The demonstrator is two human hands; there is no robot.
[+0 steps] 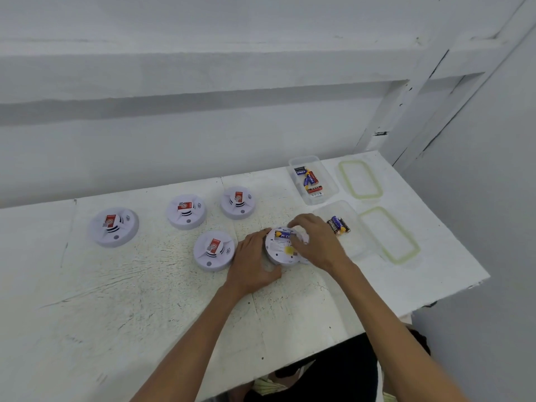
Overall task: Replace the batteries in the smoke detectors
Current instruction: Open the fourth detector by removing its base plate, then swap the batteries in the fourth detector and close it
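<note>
A white smoke detector (280, 250) lies upside down on the table, its back showing a blue and yellow battery (282, 234) in the compartment. My left hand (255, 262) grips the detector's left rim. My right hand (316, 242) rests over its right side, fingertips on the battery end. Several other white detectors with red labels lie face up: one next to my left hand (214, 250), two behind (186, 211) (237, 202), one far left (113, 226).
Two clear plastic boxes stand to the right: the far box (330, 185) holds several batteries, the near box (358, 242) holds a few dark ones (338, 225). Their lids (360, 179) (390, 234) lie further right, near the table's right edge (464, 245).
</note>
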